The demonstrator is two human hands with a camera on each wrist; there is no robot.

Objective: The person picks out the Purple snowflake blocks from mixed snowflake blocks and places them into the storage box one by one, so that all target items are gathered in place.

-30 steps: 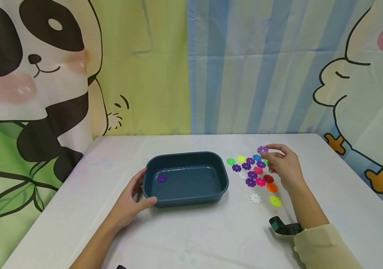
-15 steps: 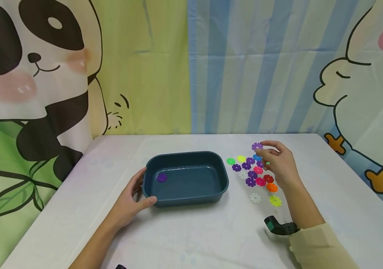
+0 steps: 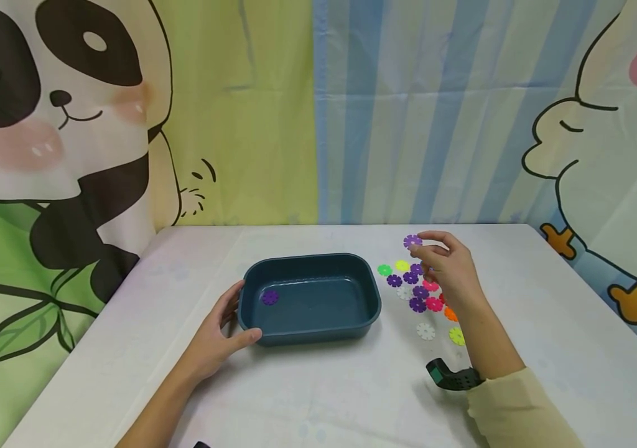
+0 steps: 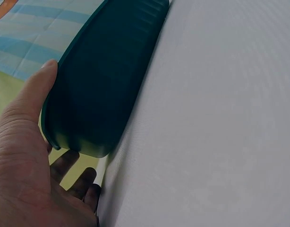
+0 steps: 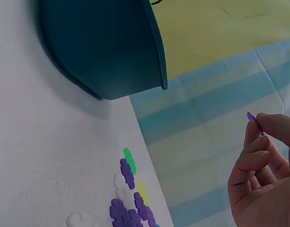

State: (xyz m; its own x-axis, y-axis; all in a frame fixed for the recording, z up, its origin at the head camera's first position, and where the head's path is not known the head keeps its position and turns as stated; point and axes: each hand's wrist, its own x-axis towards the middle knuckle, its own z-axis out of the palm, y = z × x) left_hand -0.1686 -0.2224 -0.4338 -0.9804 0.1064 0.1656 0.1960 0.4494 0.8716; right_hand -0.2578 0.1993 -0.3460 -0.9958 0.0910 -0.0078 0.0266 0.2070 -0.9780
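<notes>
One bin (image 3: 313, 336), seven-plus purple discs (image 3: 417, 305). Visible at its three o'clock: two each yellow (image 3: 402, 266), white (image 3: 426, 331), pink (image 3: 434, 303); one each green (image 3: 385, 270), orange (image 3: 451, 314), red (image 3: 442, 298).

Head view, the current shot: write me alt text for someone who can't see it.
A person's right hand pinches a purple notched disc above a white table, while the left hand holds the left end of a dark teal tray with another purple disc inside. Loose multicoloured discs lie right of the tray, before a backdrop with a cartoon panda.

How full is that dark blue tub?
Nearly empty: one purple disc lies inside the tub, toward the end the left hand holds; the visible floor around it is bare.
</notes>
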